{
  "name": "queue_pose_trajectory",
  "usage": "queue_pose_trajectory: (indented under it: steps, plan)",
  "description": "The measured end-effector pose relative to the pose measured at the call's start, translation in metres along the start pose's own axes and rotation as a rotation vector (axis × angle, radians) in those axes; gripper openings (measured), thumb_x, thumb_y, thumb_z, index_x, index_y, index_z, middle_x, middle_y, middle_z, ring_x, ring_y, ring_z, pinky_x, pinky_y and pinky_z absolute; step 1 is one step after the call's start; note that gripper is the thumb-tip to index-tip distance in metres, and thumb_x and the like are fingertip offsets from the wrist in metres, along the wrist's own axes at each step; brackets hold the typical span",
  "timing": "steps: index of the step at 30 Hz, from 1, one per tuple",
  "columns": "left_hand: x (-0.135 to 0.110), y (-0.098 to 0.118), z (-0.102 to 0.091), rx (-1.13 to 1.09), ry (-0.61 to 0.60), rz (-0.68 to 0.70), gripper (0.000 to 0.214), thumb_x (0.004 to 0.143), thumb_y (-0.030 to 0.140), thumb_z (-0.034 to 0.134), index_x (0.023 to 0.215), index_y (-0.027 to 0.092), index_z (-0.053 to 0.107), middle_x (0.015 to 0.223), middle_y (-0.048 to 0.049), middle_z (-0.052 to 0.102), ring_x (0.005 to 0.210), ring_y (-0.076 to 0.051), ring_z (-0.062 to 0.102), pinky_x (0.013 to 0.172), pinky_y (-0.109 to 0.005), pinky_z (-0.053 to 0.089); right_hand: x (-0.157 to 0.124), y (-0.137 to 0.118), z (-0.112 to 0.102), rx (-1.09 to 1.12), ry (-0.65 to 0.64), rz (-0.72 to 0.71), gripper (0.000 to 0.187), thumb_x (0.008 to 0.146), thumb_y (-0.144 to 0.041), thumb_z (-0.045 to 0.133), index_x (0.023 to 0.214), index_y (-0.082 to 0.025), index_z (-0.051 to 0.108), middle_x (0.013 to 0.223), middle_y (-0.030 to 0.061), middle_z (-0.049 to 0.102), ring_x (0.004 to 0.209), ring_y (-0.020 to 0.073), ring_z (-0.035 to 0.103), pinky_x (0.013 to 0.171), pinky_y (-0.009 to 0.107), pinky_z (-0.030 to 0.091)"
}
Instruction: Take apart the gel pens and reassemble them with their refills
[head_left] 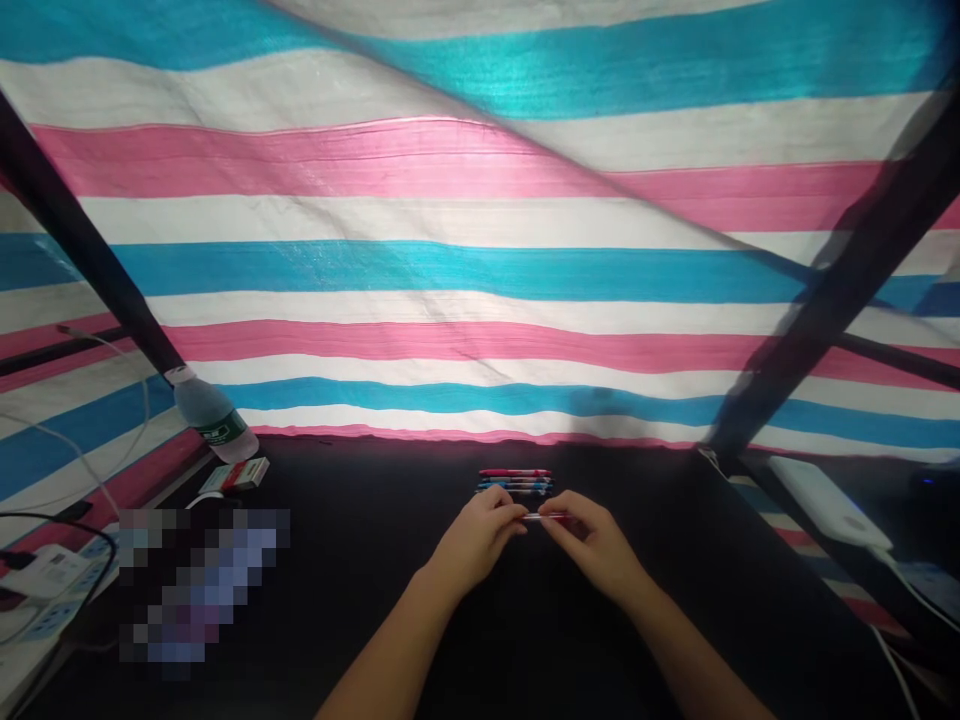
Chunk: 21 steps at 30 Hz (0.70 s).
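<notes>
Both my hands pinch one slim red and clear pen (532, 517) held level over the black table. My left hand (480, 530) grips its left end, and my right hand (589, 540) closes on the right part, hiding much of the barrel. Just beyond my fingers, several pens lie side by side in a short stack of rows. The farthest is a red pen (515, 472); nearer ones, such as a blue pen (514, 486), are partly hidden by my hands.
The black table (352, 600) meets a striped tarp (450, 345) at its back edge. At left are a water bottle (216, 415), a small box (236, 475), a pixelated patch and a power strip (64, 600) with cables. A white device (829, 500) with a cable sits at right.
</notes>
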<state>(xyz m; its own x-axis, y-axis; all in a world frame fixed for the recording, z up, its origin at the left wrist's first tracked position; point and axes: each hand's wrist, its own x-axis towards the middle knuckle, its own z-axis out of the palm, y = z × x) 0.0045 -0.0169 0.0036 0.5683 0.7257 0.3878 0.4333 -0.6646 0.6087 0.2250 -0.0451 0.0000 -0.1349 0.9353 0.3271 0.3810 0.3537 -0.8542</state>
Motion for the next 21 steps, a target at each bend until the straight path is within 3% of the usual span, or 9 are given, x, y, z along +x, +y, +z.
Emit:
queue_pose_trajectory:
  steps: [4, 10, 13, 16, 21]
  plan:
    - [-0.001, 0.003, -0.003, -0.087, 0.013, 0.022, 0.039, 0.098, 0.011, 0.053, 0.132, 0.023, 0.063, 0.113, -0.0087, 0.059, 0.099, -0.019, 0.060, 0.090, -0.032, 0.052, 0.000, 0.001, -0.002, -0.071, -0.007, -0.047, 0.019, 0.096, -0.039, 0.063, 0.098, -0.025, 0.076, 0.088, 0.0049, 0.069, 0.073, 0.0202, 0.061, 0.062, 0.030, 0.047]
    - [0.003, 0.003, -0.007, -0.224, 0.148, -0.072, 0.025, 0.087, 0.015, 0.073, 0.111, 0.023, 0.072, 0.103, -0.0045, 0.068, 0.094, -0.019, 0.065, 0.085, -0.031, 0.053, 0.001, 0.000, -0.005, -0.007, -0.020, -0.070, 0.018, 0.094, -0.039, 0.067, 0.100, -0.026, 0.077, 0.098, 0.0058, 0.072, 0.084, 0.0227, 0.065, 0.071, 0.032, 0.050]
    - [0.002, 0.003, -0.005, -0.261, 0.191, -0.057, 0.019, 0.086, 0.017, 0.076, 0.104, 0.022, 0.074, 0.100, -0.0042, 0.070, 0.092, -0.019, 0.066, 0.084, -0.030, 0.054, -0.001, 0.002, 0.001, 0.068, -0.066, 0.071, 0.031, 0.099, -0.047, 0.058, 0.090, -0.023, 0.075, 0.071, 0.0018, 0.067, 0.066, 0.0192, 0.061, 0.063, 0.030, 0.046]
    - [0.002, 0.004, -0.003, -0.199, 0.146, 0.027, 0.016, 0.092, 0.019, 0.070, 0.107, 0.022, 0.075, 0.102, -0.0058, 0.070, 0.093, -0.019, 0.066, 0.087, -0.032, 0.053, -0.003, 0.004, 0.008, 0.158, -0.123, 0.186, 0.043, 0.102, -0.054, 0.045, 0.084, -0.021, 0.066, 0.051, -0.0053, 0.047, 0.048, 0.0135, 0.041, 0.050, 0.026, 0.033]
    - [0.000, 0.004, -0.003, 0.064, 0.057, 0.118, 0.023, 0.099, 0.019, 0.058, 0.112, 0.024, 0.076, 0.100, -0.0065, 0.069, 0.091, -0.020, 0.061, 0.081, -0.033, 0.050, -0.003, 0.002, 0.011, 0.124, -0.136, 0.107, 0.030, 0.091, -0.052, 0.068, 0.090, -0.022, 0.065, 0.071, -0.0019, 0.060, 0.065, 0.0162, 0.054, 0.061, 0.026, 0.041]
